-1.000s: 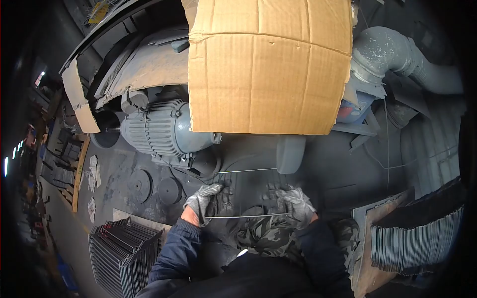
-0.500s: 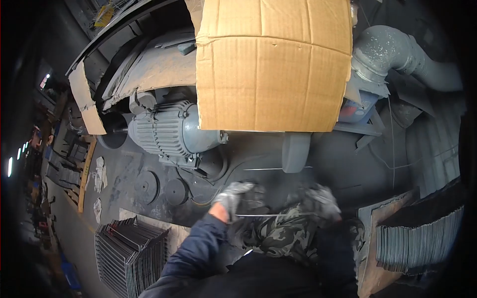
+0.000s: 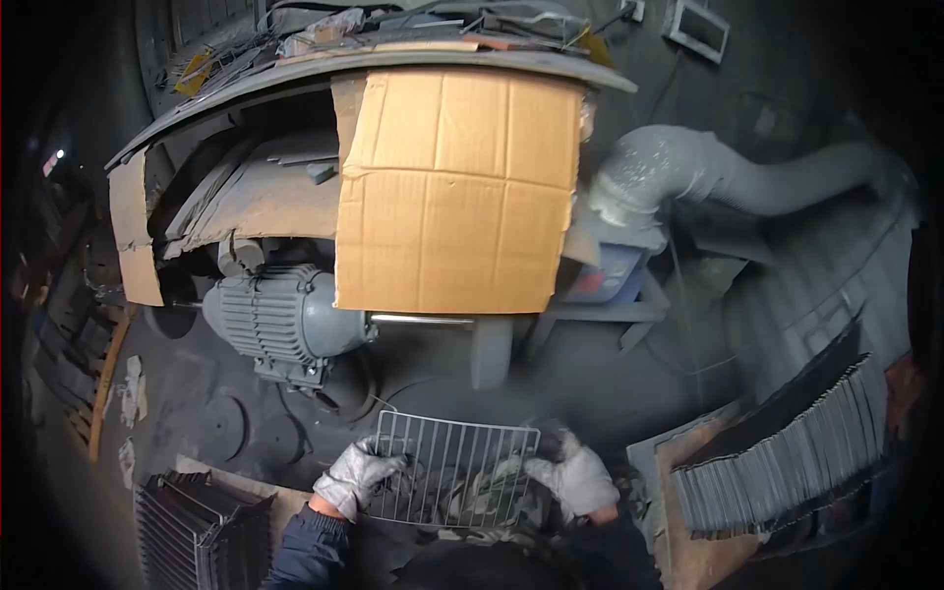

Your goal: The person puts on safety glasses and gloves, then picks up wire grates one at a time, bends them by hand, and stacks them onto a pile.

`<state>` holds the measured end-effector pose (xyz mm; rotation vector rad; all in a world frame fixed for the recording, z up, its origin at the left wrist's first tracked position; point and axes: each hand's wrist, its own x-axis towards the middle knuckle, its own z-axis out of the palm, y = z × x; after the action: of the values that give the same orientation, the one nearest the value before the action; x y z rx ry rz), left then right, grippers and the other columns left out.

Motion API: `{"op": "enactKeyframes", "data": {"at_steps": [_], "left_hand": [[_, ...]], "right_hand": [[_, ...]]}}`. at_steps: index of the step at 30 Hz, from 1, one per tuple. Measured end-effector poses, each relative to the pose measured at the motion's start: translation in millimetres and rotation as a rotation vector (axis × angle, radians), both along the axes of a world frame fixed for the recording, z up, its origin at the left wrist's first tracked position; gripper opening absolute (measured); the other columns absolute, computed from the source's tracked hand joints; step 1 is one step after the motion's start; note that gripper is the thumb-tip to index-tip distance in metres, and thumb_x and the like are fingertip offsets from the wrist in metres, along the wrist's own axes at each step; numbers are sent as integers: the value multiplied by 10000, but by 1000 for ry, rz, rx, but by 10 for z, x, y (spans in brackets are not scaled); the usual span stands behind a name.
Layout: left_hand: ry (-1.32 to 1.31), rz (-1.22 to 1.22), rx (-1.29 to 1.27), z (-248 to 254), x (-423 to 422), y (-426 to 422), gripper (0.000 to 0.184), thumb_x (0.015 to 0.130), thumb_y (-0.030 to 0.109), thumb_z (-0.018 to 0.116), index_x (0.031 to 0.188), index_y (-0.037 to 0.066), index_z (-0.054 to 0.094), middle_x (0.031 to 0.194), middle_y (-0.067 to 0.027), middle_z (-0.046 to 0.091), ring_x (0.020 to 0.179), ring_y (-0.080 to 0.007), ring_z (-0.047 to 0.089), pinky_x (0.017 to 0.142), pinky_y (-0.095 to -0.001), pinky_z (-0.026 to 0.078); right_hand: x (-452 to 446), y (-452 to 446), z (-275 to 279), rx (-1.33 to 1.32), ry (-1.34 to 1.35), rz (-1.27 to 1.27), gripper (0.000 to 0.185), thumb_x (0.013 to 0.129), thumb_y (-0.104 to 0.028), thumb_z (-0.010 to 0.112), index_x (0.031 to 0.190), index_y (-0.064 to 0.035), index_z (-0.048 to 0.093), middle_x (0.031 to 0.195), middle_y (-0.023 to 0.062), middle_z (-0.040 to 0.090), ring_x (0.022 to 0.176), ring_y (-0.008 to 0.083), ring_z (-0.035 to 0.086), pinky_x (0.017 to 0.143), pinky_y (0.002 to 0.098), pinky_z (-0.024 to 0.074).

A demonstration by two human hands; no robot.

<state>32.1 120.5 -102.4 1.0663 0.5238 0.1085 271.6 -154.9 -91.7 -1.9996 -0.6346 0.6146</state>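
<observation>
Wire rack (image 3: pixel 451 470) between the gloved left hand (image 3: pixel 354 477) and right hand (image 3: pixel 576 480), one side edge in each hand's grasp.

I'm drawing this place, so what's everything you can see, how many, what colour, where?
wire rack: 1, silvery, between the hands
cardboard sheet: 1, tan, upper middle
motor: 1, grey, middle left
wheel: 1, grey, below cardboard sheet
duct: 1, grey, upper right
boxy unit: 1, blue, below duct
discs: 2, dark, left floor
left stack: 1, dark, lower left
right stack: 1, grey, lower right
scraps: 2, whitish, far left floor
wall frame: 1, grey, top right
clutter: too jumbled to count, mixed, top
left hand: 1, whitish glove, rack's left
right hand: 1, whitish glove, rack's right
sleeves: 2, dark blue, bottom
</observation>
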Motion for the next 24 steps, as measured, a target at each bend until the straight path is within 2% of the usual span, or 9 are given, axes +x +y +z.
{"op": "enactKeyframes", "data": {"at_steps": [3,5,10,12,14,15,18,21,24], "left_hand": [[85,-202,320,295,339,-241,361,938,74,732,1290,19,680,1108,-74,757,940,-132,701,776,-299,583],[-51,-285,460,716,467,-534,350,939,102,743,1279,35,693,1121,-60,759,962,-98,687,792,-262,560],[-241,-538,1292,1521,662,-857,412,852,246,797,1223,95,702,1029,-131,747,950,-297,725,857,-416,583],[-380,-345,1533,1647,677,-924,452,803,243,815,1213,92,698,1070,-123,736,978,-296,718,876,-437,577],[-472,-38,1679,1701,539,-1011,560,719,234,848,1233,92,677,1203,-152,690,1089,-338,679,943,-498,556],[-536,179,1596,1444,487,-1020,669,686,228,884,1272,22,636,1317,-216,629,1166,-401,642,1056,-516,492],[-397,674,1274,828,475,-1186,746,832,171,821,1494,92,487,1448,-178,549,1214,-341,620,986,-504,546],[-369,506,184,-292,647,-1164,771,822,93,813,1510,87,463,1464,-167,541,1231,-316,615,920,-442,586],[-380,469,-307,119,751,-1295,615,908,-6,711,1472,97,489,1318,-134,629,1093,-270,667,854,-399,614]], "right_hand": [[-138,-178,645,-2,-631,-308,856,740,-394,884,1395,49,556,1234,245,684,1165,393,650,1042,468,484],[-263,-250,920,87,-833,-201,735,771,-374,863,1333,24,605,1192,228,702,1127,379,666,1009,457,502],[-292,-374,682,191,-69,246,443,849,-323,812,1177,-37,727,1085,183,746,1031,345,708,926,432,549],[-287,-414,649,242,-302,211,328,869,-282,804,1067,-23,764,996,176,762,918,307,743,831,373,580],[-282,-514,632,406,-123,106,330,916,-219,764,1150,10,724,1038,146,774,929,281,747,879,385,583],[-295,-540,529,590,73,-11,351,927,-191,750,1205,17,701,1042,133,776,910,280,747,893,395,585],[-250,-536,384,685,-73,-382,388,1000,-190,633,1326,20,615,1202,172,719,1040,313,710,971,423,564],[-360,-397,422,878,135,-296,433,1040,-251,523,1387,6,555,1365,240,613,1199,347,631,1020,426,538],[-428,-206,181,1085,639,-173,491,1052,-306,452,1435,-5,514,1471,275,523,1323,365,546,1043,435,524]]}}
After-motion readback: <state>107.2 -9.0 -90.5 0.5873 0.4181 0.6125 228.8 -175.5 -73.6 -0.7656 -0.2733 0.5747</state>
